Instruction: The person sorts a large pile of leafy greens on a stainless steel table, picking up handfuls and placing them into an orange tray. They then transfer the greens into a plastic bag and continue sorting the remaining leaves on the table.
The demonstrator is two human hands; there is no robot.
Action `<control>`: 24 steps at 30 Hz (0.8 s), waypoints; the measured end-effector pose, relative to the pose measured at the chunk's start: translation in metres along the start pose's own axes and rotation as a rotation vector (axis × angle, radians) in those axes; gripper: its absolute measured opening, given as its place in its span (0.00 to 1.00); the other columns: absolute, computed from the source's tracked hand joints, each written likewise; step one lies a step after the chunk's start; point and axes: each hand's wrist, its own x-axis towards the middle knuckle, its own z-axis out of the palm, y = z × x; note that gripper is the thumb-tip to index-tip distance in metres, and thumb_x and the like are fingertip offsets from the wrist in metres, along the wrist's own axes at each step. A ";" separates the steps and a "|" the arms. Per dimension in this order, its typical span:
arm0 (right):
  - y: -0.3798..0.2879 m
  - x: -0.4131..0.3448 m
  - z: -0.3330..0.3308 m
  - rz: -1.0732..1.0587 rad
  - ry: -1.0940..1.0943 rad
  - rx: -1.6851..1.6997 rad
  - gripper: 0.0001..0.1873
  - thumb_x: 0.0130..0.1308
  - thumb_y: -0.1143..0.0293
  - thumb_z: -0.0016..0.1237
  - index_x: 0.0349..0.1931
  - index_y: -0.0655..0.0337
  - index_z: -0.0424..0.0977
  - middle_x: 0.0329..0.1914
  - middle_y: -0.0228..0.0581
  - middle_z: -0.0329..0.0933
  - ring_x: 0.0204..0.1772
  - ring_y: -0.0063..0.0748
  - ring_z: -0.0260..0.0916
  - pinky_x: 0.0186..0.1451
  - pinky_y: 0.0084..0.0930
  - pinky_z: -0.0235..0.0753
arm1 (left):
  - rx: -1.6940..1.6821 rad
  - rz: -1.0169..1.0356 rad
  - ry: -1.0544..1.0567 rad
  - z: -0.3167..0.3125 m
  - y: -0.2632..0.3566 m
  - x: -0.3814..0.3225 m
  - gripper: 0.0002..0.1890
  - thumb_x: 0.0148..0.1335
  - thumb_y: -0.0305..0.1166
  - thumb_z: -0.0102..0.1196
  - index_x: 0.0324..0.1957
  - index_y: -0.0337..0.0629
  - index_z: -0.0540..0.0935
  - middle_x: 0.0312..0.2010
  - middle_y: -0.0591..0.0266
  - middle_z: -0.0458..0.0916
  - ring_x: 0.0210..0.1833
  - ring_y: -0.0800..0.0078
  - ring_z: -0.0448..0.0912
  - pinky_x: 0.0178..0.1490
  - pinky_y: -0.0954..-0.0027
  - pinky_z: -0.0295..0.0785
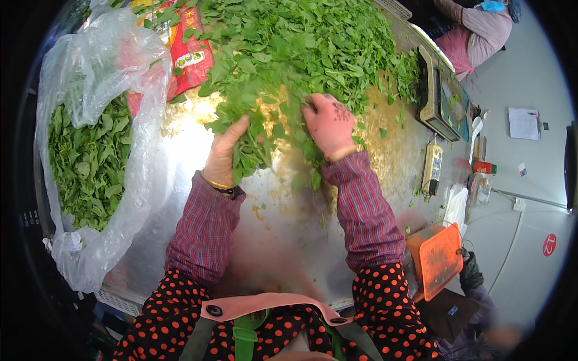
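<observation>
A large heap of leafy greens point(307, 40) covers the far part of a metal table point(280, 225). My bare left hand point(226, 149), with a bangle at the wrist, is closed around a bunch of green stems and leaves point(246, 155). To its right, my right hand point(329, 124) wears a pink glove and is curled at the near edge of the heap. Blurred leaves lie against its fingers and hang below it; whether it grips them cannot be told. At the left, a clear plastic bag point(149, 180) lies open around more loose leaves point(90, 167).
A red printed bag point(194, 54) lies beyond the plastic bag. Along the right side are a scale point(435, 99), a power strip point(432, 169) and an orange basket point(440, 261), near a co-worker's gloved hand point(471, 270). Another person point(478, 36) is at the far right.
</observation>
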 end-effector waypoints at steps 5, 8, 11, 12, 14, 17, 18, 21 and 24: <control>-0.039 -0.029 -0.024 -0.148 0.031 0.605 0.10 0.63 0.68 0.60 0.41 0.62 0.82 0.32 0.37 0.80 0.30 0.24 0.74 0.35 0.24 0.74 | -0.027 0.124 -0.009 0.001 -0.007 0.001 0.20 0.68 0.35 0.60 0.58 0.38 0.74 0.47 0.57 0.82 0.47 0.64 0.83 0.50 0.63 0.83; -0.048 -0.012 -0.038 -0.131 -0.145 0.568 0.13 0.60 0.66 0.64 0.43 0.62 0.81 0.33 0.36 0.82 0.30 0.22 0.75 0.35 0.20 0.73 | -0.105 0.102 -0.032 -0.002 -0.007 0.004 0.19 0.67 0.29 0.59 0.58 0.39 0.74 0.47 0.57 0.81 0.45 0.66 0.81 0.47 0.65 0.80; -0.041 0.043 -0.020 -0.112 0.110 0.479 0.16 0.60 0.66 0.63 0.47 0.59 0.80 0.41 0.38 0.81 0.35 0.31 0.78 0.39 0.26 0.76 | -0.162 0.087 -0.085 -0.009 -0.002 0.006 0.18 0.67 0.25 0.57 0.58 0.39 0.75 0.44 0.60 0.79 0.37 0.73 0.76 0.39 0.70 0.74; -0.039 0.059 -0.010 -0.176 0.231 0.349 0.16 0.61 0.67 0.62 0.48 0.59 0.80 0.44 0.39 0.81 0.37 0.34 0.78 0.41 0.27 0.77 | -0.219 0.105 -0.043 -0.009 -0.004 0.005 0.19 0.66 0.23 0.55 0.59 0.39 0.75 0.41 0.63 0.78 0.32 0.77 0.68 0.35 0.73 0.66; -0.028 0.066 0.006 -0.255 0.274 0.161 0.14 0.61 0.69 0.61 0.47 0.59 0.79 0.49 0.41 0.80 0.42 0.38 0.79 0.44 0.30 0.78 | -0.291 0.069 -0.105 -0.012 -0.002 0.005 0.21 0.66 0.23 0.55 0.61 0.40 0.74 0.41 0.63 0.79 0.31 0.78 0.68 0.35 0.73 0.66; -0.010 0.046 0.014 -0.276 0.172 0.129 0.12 0.63 0.71 0.59 0.46 0.60 0.79 0.54 0.43 0.78 0.47 0.40 0.78 0.48 0.31 0.78 | -0.353 0.104 -0.109 -0.014 0.001 0.008 0.22 0.65 0.22 0.55 0.62 0.38 0.73 0.41 0.59 0.81 0.30 0.76 0.70 0.33 0.72 0.66; -0.002 0.029 0.010 -0.256 0.231 0.202 0.11 0.63 0.72 0.59 0.46 0.61 0.79 0.53 0.43 0.78 0.47 0.39 0.78 0.48 0.30 0.78 | -0.374 0.139 -0.096 -0.015 0.002 0.008 0.22 0.65 0.21 0.56 0.61 0.37 0.73 0.41 0.58 0.81 0.29 0.75 0.71 0.32 0.71 0.67; 0.013 -0.005 -0.007 -0.153 0.400 0.487 0.10 0.66 0.74 0.56 0.46 0.65 0.79 0.51 0.42 0.79 0.44 0.33 0.78 0.46 0.26 0.77 | -0.256 0.170 -0.096 -0.016 0.003 0.008 0.25 0.68 0.23 0.52 0.67 0.40 0.69 0.44 0.60 0.82 0.30 0.80 0.66 0.35 0.76 0.63; 0.012 -0.028 -0.017 0.161 0.172 0.740 0.10 0.69 0.72 0.55 0.48 0.66 0.79 0.38 0.32 0.80 0.34 0.20 0.73 0.37 0.18 0.74 | -0.280 0.089 -0.121 -0.014 0.002 0.006 0.21 0.72 0.30 0.52 0.65 0.41 0.70 0.39 0.64 0.79 0.31 0.80 0.66 0.35 0.76 0.62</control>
